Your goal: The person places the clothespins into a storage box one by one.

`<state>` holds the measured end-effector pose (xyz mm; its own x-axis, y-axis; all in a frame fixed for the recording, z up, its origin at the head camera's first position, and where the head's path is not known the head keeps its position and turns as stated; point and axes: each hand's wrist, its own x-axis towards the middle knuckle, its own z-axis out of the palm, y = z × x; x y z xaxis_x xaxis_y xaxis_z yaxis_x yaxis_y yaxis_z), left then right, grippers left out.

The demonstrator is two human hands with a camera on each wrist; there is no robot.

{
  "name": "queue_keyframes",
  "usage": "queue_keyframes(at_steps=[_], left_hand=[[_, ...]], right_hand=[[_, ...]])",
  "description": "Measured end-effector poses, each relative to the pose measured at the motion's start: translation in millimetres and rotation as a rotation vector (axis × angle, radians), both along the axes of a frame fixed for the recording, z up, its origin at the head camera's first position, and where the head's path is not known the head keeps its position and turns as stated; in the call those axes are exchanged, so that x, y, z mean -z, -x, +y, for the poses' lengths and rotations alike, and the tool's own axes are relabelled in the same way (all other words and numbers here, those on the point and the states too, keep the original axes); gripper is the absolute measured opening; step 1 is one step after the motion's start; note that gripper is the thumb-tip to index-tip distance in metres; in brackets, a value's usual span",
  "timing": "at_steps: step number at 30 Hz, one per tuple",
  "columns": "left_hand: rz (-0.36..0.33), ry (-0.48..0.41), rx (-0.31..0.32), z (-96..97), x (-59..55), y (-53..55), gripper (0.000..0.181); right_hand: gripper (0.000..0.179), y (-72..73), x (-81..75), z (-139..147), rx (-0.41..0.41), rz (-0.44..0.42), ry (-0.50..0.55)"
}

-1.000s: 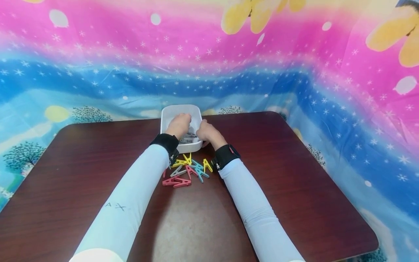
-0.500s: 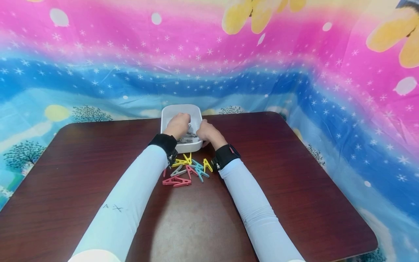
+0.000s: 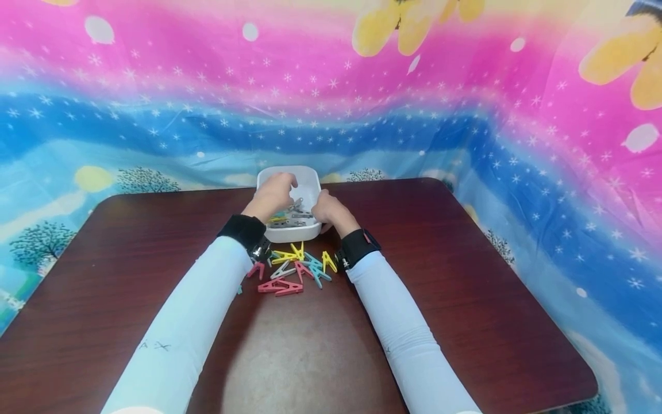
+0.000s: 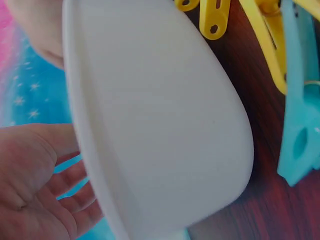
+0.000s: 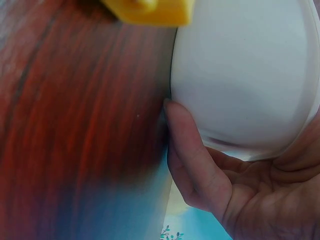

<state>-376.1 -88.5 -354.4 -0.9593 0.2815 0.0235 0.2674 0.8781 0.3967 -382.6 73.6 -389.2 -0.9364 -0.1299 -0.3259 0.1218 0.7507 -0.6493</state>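
white tub (image 3: 292, 235) near the far edge of the dark table (image 3: 465, 299), cloth (image 3: 310, 115) just behind. whether its base lies quite flat — cannot tell.

right hand (image 3: 331, 208) grips the tub's right side: from its wrist view, fingers together against the outer wall, palm side up by the rim. left hand (image 3: 273, 194) reaches over the tub's left part, back of the hand up. its wrist view shows fingers bent and a little apart, tips hidden behind the rim; whether they pinch anything, cannot tell.

where the pegs and clips are: grey, metal-looking clips (image 3: 296, 223) in the tub, on its floor below the left hand, with a yellow piece (image 3: 277, 218) beside them. on the table, just this side of the tub, a loose scatter — red pegs (image 3: 288, 291), yellow pegs (image 4: 207, 17), blue pegs (image 4: 300, 120), a pale peg (image 3: 280, 272). some cross or touch; one yellow lies near the right wrist strap (image 3: 358, 247).

step, as judged: handling small pieces in the tub while the right hand steadies it; picking or dropping, not clear. next move likely calls for a fingertip pinch on a single piece, lifted clear of the rim, tub held firm.
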Motion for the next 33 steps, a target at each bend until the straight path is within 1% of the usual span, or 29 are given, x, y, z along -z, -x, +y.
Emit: queue_keyframes(at_steps=[5,10,13,17,20,23,30,33], left_hand=[[0.044,-0.009,-0.014,-16.2,-3.5,-16.5,0.042],[0.064,-0.076,-0.051,-37.8,-7.1,-39.7,0.045],[0.044,-0.099,-0.092,-49.6,-9.9,-54.5,0.048],[-0.014,-0.086,-0.138,-61.5,-12.7,-69.8,0.052],[-0.047,-0.070,-0.152,-68.8,-14.6,-76.2,0.054],[-0.081,-0.049,-0.153,-74.2,-15.7,-79.4,0.053],[-0.163,0.019,-0.164,-76.1,-15.3,-85.6,0.063],[-0.202,0.050,-0.160,-76.7,-14.7,-87.7,0.062]], right_hand=[[0.067,-0.5,1.5,-0.7,0.008,0.009,0.015],[0.067,0.3,2.8,-2.3,-0.007,0.016,0.036],[0.067,0.4,2.7,-3.4,-0.006,0.016,0.035],[0.067,1.7,1.8,-4.5,-0.002,0.022,0.029],[0.067,3.1,1.6,-6.0,-0.004,0.021,0.027],[0.069,2.6,1.9,-6.2,-0.004,0.016,0.026],[0.068,-1.8,2.6,-0.9,0.013,0.012,0.012],[0.069,-1.3,2.3,-1.1,0.009,0.012,0.017]])
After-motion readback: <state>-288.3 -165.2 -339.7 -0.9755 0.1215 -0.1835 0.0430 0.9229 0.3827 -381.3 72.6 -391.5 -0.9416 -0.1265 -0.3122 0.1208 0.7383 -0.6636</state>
